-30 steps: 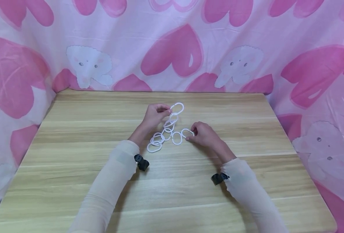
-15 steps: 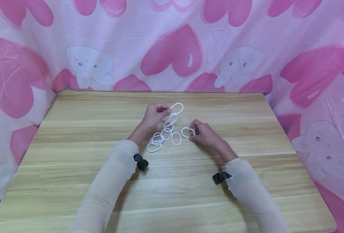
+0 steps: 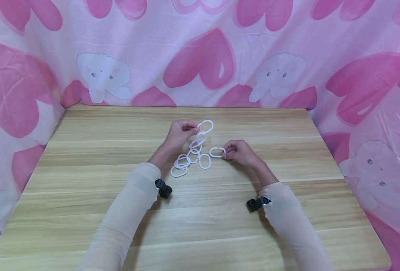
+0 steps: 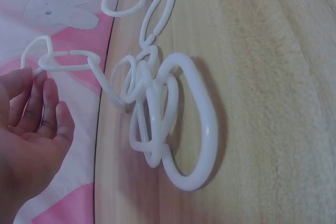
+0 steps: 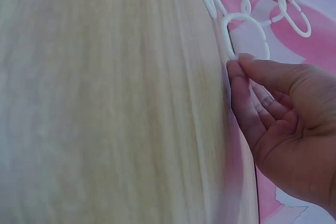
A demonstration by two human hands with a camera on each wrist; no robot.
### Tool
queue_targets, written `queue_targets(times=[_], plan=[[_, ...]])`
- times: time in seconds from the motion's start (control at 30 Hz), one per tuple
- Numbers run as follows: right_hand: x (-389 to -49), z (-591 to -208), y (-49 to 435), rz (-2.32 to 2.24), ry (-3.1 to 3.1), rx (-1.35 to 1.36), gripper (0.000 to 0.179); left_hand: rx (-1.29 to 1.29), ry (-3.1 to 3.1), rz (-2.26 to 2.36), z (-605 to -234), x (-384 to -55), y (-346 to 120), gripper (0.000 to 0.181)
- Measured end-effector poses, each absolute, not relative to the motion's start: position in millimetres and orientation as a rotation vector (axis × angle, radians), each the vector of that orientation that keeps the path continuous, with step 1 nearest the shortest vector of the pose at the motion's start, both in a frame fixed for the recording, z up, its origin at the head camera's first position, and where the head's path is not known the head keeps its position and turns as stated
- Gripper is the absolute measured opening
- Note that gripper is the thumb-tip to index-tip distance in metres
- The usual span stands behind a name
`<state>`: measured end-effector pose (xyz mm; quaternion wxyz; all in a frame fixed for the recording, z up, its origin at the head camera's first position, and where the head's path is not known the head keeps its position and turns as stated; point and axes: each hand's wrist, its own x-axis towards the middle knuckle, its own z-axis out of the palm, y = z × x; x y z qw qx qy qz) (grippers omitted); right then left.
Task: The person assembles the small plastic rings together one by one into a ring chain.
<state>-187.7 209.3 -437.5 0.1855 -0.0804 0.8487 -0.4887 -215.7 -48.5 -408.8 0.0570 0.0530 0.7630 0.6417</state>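
Observation:
My left hand (image 3: 180, 133) pinches the top link of a white plastic chain (image 4: 207, 129) between thumb and fingers, holding that end raised. The chain's other links, several interlocked ovals, trail down onto the table toward the front left. A separate white oval link (image 3: 217, 152) is pinched by its right end between the thumb and index finger of my right hand (image 3: 239, 152). Just left of it, apart from it, an oval link (image 3: 205, 161) lies on the table against the chain's lower part. The right wrist view shows a small gap in the held link's side.
The wooden table (image 3: 200, 226) runs back to a pink curtain (image 3: 145, 49) printed with hearts, which also stands at both sides. A small black camera (image 3: 164, 190) is strapped at the left wrist, another black camera (image 3: 255, 204) at the right.
My right hand has drawn slightly right and turned the single link so it lies more level, gripped at its end, apart from the neighbouring oval link. The left hand stays almost still.

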Motion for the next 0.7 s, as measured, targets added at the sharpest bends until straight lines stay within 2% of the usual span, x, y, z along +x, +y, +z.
queue_targets(times=[0.2,0.7], plan=[[-188,-431,211,-1.512,2.349,-0.182,0.022,0.171,2.310,1.953,-409,-215,-48,0.017],[-193,-411,206,-1.681,2.472,-0.286,0.025,0.193,2.334,1.911,-410,-217,-49,0.017]])
